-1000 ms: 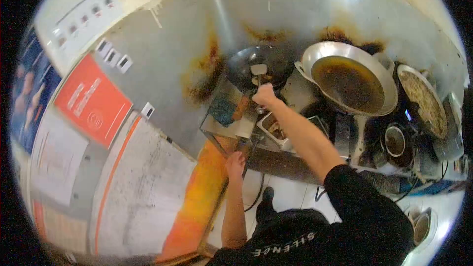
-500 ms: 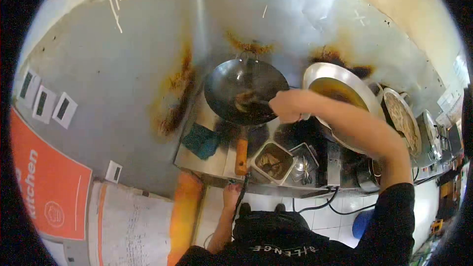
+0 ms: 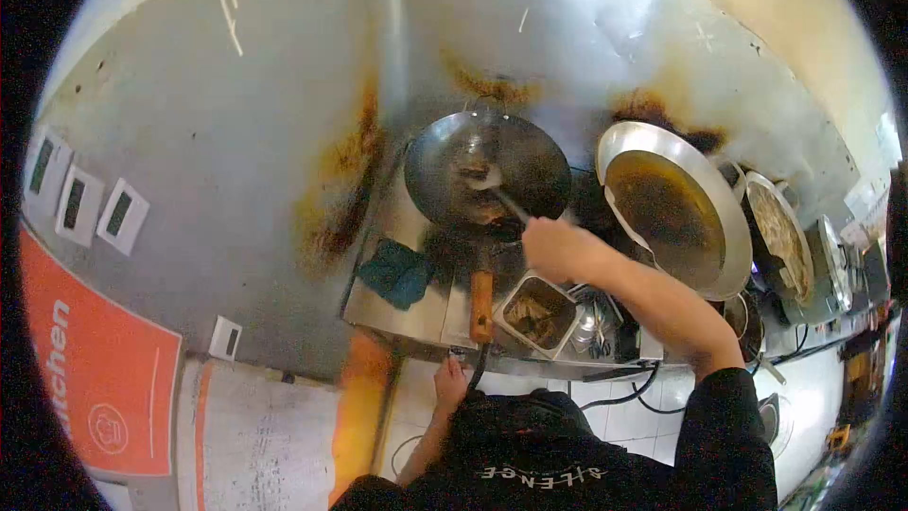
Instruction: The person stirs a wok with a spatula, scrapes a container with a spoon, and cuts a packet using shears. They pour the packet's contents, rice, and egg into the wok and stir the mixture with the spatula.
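Note:
My right hand (image 3: 564, 248) is closed round the handle of a wok spatula (image 3: 511, 203). The spatula's pale head rests inside a black wok (image 3: 431, 175), against small brown pieces of food (image 3: 473, 170). The wok sits on the stove, its wooden handle (image 3: 481, 307) pointing toward me. Low at the stove's front edge, my left hand (image 3: 451, 382) has its fingers closed at a small stove knob (image 3: 458, 354). Those fingertips are small and partly hidden.
Right of the wok stands a wide metal pan (image 3: 738, 255) of brown oil, with another food-filled pan (image 3: 780, 232) beyond. A steel container (image 3: 562, 341) of food and a bowl (image 3: 588, 324) with utensils stand in front. A dark green cloth (image 3: 395, 273) lies left. Steel wall panels (image 3: 284, 85) surround the stove.
My right hand has drawn back toward me, and the spatula now shows clearly in the wok. My left hand stays by the stove's front edge. The view has shifted slightly.

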The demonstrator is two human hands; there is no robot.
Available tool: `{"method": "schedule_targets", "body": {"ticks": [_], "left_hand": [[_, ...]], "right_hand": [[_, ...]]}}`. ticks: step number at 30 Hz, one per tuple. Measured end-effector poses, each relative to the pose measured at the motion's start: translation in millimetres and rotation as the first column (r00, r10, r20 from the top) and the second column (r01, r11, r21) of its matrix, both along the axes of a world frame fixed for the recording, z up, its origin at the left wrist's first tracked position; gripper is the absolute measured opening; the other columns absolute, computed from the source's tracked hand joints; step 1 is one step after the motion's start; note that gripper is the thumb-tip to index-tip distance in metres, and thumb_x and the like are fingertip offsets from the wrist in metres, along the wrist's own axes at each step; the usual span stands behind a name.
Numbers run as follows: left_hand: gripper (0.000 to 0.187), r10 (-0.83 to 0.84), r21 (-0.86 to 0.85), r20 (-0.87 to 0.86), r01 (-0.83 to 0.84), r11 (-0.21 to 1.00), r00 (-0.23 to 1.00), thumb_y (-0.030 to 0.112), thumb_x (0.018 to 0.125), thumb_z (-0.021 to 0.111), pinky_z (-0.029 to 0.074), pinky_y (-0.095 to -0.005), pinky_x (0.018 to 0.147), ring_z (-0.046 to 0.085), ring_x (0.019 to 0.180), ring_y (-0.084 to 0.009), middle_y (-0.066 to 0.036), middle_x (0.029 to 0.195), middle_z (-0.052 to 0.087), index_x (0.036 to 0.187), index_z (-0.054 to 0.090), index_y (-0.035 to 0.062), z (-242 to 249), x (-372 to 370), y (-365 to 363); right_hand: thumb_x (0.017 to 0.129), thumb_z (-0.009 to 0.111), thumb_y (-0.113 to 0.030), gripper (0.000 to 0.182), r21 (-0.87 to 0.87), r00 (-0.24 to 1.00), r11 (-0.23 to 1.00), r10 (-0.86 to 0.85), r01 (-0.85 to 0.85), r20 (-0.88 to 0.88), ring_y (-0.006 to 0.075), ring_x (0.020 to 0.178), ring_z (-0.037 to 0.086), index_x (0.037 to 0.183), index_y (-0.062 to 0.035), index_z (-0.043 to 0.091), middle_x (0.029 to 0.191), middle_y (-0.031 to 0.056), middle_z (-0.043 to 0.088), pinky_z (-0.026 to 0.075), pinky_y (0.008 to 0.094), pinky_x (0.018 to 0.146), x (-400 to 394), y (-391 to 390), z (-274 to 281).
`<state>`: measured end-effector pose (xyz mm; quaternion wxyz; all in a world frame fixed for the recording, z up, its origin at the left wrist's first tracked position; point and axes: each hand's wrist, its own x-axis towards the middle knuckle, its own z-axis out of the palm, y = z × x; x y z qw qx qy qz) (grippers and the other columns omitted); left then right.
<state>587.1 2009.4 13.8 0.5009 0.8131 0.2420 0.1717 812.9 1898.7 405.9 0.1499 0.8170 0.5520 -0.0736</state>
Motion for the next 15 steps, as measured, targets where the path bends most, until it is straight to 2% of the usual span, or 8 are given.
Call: {"method": "schedule_targets", "body": {"ticks": [1, 3, 4, 7, 8, 11, 13, 15], "left_hand": [[0.043, -0.008, 0.061, 0.008, 0.008, 0.998, 1.0, 0.029, 0.097, 0.036, 0.045, -0.0475, 0.066, 0.057, 0.072, -0.0426, -0.021, 0.071, 0.06, 0.077, 0.062, 0.0012, -9, -1, 2], [0.044, -0.017, 0.125, 0.0, 0.016, 0.992, 1.0, 0.03, 0.097, 0.035, 0.045, -0.0464, 0.065, 0.057, 0.07, -0.0411, -0.02, 0.071, 0.06, 0.079, 0.063, 0.0014, -10, 3, 7], [0.045, -0.03, 0.13, -0.025, 0.033, 0.991, 0.999, 0.031, 0.097, 0.035, 0.045, -0.0459, 0.065, 0.057, 0.07, -0.0402, -0.019, 0.071, 0.06, 0.079, 0.063, 0.0014, 6, -1, 8], [0.046, 0.007, 0.121, -0.024, -0.004, 0.993, 1.0, 0.032, 0.097, 0.034, 0.045, -0.0447, 0.066, 0.059, 0.07, -0.037, -0.018, 0.072, 0.061, 0.079, 0.064, 0.001, 4, 1, -5], [0.047, 0.023, 0.063, -0.023, -0.022, 0.998, 0.999, 0.032, 0.097, 0.034, 0.045, -0.0444, 0.066, 0.059, 0.07, -0.0361, -0.018, 0.072, 0.062, 0.078, 0.064, 0.0009, -4, 0, -4], [0.049, 0.099, -0.239, -0.02, -0.101, 0.966, 0.995, 0.033, 0.097, 0.034, 0.045, -0.0434, 0.066, 0.061, 0.07, -0.0338, -0.018, 0.072, 0.063, 0.077, 0.064, 0.0005, -27, 6, -1], [0.049, 0.057, -0.172, -0.13, -0.079, 0.982, 0.99, 0.034, 0.098, 0.034, 0.046, -0.0425, 0.066, 0.062, 0.071, -0.0333, -0.017, 0.072, 0.064, 0.079, 0.064, 0.0002, 25, 5, 4], [0.049, 0.023, -0.172, -0.186, -0.055, 0.983, 0.982, 0.035, 0.098, 0.034, 0.046, -0.042, 0.066, 0.062, 0.071, -0.0326, -0.017, 0.072, 0.065, 0.081, 0.064, -0.0002, 40, -1, 1]], "right_hand": [[0.074, 0.054, -0.009, 0.028, -0.113, 0.97, 0.972, 0.22, -0.208, 0.107, 0.0374, 0.077, 0.065, 0.093, 0.0089, 0.064, 0.082, 0.0258, 0.063, 0.053, 0.0423, 0.069, -2, 3, -5], [0.076, 0.053, -0.008, 0.026, 0.061, 0.975, 0.98, -0.181, 0.19, -0.131, 0.0364, 0.079, 0.065, 0.092, 0.0062, 0.066, 0.083, 0.0254, 0.064, 0.054, 0.0416, 0.07, -14, -29, 44], [0.077, 0.052, -0.008, 0.03, -0.064, 0.945, 0.975, -0.22, 0.211, -0.243, 0.0368, 0.081, 0.065, 0.103, 0.0022, 0.062, 0.082, 0.025, 0.064, 0.053, 0.0439, 0.071, -10, -32, 69], [0.08, 0.052, -0.011, 0.033, -0.097, 0.976, 0.975, -0.208, 0.202, -0.06, 0.0376, 0.083, 0.065, 0.111, -0.0015, 0.057, 0.082, 0.0247, 0.064, 0.052, 0.0474, 0.074, 8, -17, 10], [0.082, 0.052, -0.014, 0.033, -0.096, 0.985, 0.981, -0.17, 0.171, 0.018, 0.0373, 0.08, 0.066, 0.113, -0.0022, 0.053, 0.08, 0.023, 0.065, 0.053, 0.048, 0.071, -1, -1, 0], [0.084, 0.05, -0.014, 0.029, 0.019, 0.984, 0.99, -0.138, 0.141, -0.111, 0.0359, 0.083, 0.066, 0.107, 0.0016, 0.056, 0.087, 0.0247, 0.065, 0.054, 0.0467, 0.07, -1, -31, 28], [0.083, 0.049, -0.013, 0.031, -0.282, 0.885, 0.898, -0.406, 0.338, -0.23, 0.0376, 0.084, 0.064, 0.108, 0.0037, 0.056, 0.093, 0.0253, 0.061, 0.053, 0.0465, 0.075, -5, -24, 87], [0.079, 0.051, -0.01, 0.037, -0.221, 0.991, 0.968, -0.131, 0.122, -0.027, 0.0365, 0.075, 0.065, 0.113, 0.0045, 0.055, 0.091, 0.0239, 0.062, 0.053, 0.046, 0.071, 13, -16, 36]]}}
